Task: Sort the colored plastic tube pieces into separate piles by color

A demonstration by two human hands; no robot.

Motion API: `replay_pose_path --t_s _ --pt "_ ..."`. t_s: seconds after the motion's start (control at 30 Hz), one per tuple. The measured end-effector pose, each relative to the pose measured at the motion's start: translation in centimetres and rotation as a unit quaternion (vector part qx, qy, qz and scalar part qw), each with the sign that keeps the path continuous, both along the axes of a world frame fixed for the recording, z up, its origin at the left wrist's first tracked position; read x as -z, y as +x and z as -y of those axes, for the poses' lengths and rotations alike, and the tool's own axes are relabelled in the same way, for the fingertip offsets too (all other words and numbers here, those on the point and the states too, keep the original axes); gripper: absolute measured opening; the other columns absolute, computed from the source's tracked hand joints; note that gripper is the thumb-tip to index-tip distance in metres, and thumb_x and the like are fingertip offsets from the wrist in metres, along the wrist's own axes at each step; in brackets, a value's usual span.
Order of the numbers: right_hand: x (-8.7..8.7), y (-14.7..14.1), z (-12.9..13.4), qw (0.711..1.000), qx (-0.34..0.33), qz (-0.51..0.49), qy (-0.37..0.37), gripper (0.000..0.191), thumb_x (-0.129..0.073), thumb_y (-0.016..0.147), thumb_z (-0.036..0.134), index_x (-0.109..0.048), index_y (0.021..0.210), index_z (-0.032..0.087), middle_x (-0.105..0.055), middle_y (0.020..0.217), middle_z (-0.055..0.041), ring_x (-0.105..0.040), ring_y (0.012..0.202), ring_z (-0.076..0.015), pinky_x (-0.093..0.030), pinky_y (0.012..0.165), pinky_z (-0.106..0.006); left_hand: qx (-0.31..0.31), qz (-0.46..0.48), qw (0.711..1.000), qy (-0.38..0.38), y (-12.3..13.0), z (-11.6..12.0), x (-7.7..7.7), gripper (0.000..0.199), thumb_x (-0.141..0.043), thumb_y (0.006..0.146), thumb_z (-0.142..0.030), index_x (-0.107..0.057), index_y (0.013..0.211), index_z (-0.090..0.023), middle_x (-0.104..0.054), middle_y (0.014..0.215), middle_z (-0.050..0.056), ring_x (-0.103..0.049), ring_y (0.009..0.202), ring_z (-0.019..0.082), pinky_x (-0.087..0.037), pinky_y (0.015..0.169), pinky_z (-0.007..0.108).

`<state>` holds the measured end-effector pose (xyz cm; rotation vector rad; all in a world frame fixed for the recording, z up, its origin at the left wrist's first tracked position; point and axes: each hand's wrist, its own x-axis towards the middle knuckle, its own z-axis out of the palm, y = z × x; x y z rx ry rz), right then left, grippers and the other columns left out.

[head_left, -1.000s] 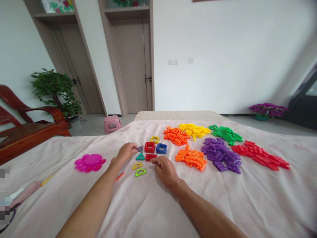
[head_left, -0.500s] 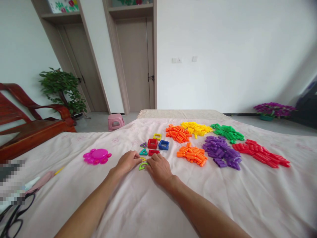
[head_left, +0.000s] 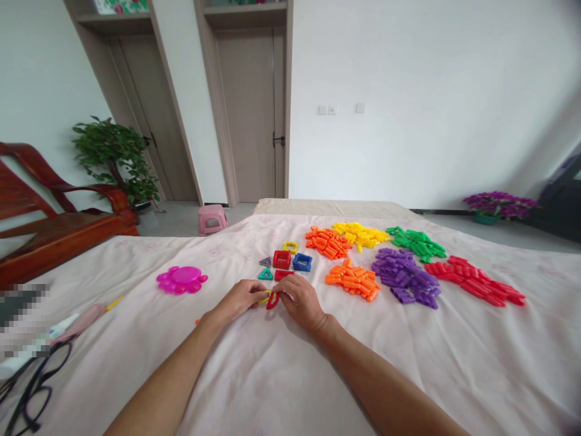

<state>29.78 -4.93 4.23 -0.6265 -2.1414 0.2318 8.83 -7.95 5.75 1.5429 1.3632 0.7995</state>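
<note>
My right hand [head_left: 302, 301] pinches a small curved red piece [head_left: 272, 301] a little above the cloth. Just left of it, my left hand [head_left: 241, 298] has its fingers closed at a yellow piece [head_left: 264, 297], which is partly covered by the fingers. Beyond the hands lie a teal triangle [head_left: 265, 274], a purple triangle [head_left: 265, 261], red square frames [head_left: 282, 260], blue square frames [head_left: 302, 262] and a yellow square frame [head_left: 290, 247]. A flat red piece [head_left: 284, 275] is partly hidden behind my right hand.
Piles of orange [head_left: 354, 280], yellow [head_left: 359, 235], green [head_left: 417, 243], purple [head_left: 406, 277] and red pieces [head_left: 476, 280] spread to the right. A magenta flower-shaped item [head_left: 182, 280] lies left. Black-framed glasses [head_left: 36, 393] rest at the lower left.
The curved red piece now shows upright in my right hand, where a curved green piece lay. A bit of orange now shows beside my left forearm. The view has shifted slightly.
</note>
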Motion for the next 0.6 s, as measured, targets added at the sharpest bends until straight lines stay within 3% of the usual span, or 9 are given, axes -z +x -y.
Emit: replay_pose_path --t_s 0.13,0.37,0.47,0.6 --pt "0.4 -0.1 -0.5 0.999 -0.035 -0.024 -0.015 0.025 -0.055 0.089 0.004 -0.072 0.095 0.021 -0.071 0.091 -0.0051 -0.064 0.087 -0.018 -0.05 0.081 -0.031 0.032 0.021 0.999 -0.013 -0.1 -0.1 -0.1 0.043 -0.067 0.078 -0.054 -0.068 0.083 -0.012 -0.054 0.064 -0.002 -0.043 0.059 0.011 -0.031 0.058 0.026" --pt "0.7 -0.4 -0.5 0.993 -0.088 -0.038 -0.073 0.045 -0.05 0.078 -0.004 -0.074 0.107 0.021 -0.073 0.105 -0.0067 -0.065 0.099 -0.0188 -0.052 0.092 -0.034 0.006 0.038 0.998 -0.041 0.9 0.3 -0.6 0.05 -0.069 0.074 -0.06 -0.069 0.085 -0.012 -0.051 0.059 -0.003 -0.037 0.051 0.009 -0.022 0.051 0.026" --pt "0.3 -0.2 -0.4 0.986 -0.108 -0.045 -0.12 0.048 -0.047 0.08 0.0 -0.072 0.114 0.022 -0.073 0.112 -0.0061 -0.066 0.105 -0.0196 -0.051 0.097 -0.037 -0.008 0.065 0.997 -0.044 1.3 0.3 -0.7 0.054 -0.072 0.07 -0.064 -0.069 0.087 -0.013 -0.053 0.06 -0.003 -0.039 0.051 0.009 -0.023 0.05 0.025" --pt "-0.4 0.2 0.3 0.978 -0.062 -0.063 -0.191 0.039 -0.051 0.091 0.015 -0.064 0.127 0.022 -0.07 0.119 -0.0086 -0.066 0.102 -0.0204 -0.054 0.09 -0.036 -0.065 0.082 0.993 -0.049 1.5 0.0 -0.5 0.061 -0.072 0.066 -0.07 -0.067 0.086 -0.013 -0.052 0.059 -0.004 -0.04 0.049 0.008 -0.023 0.049 0.024"
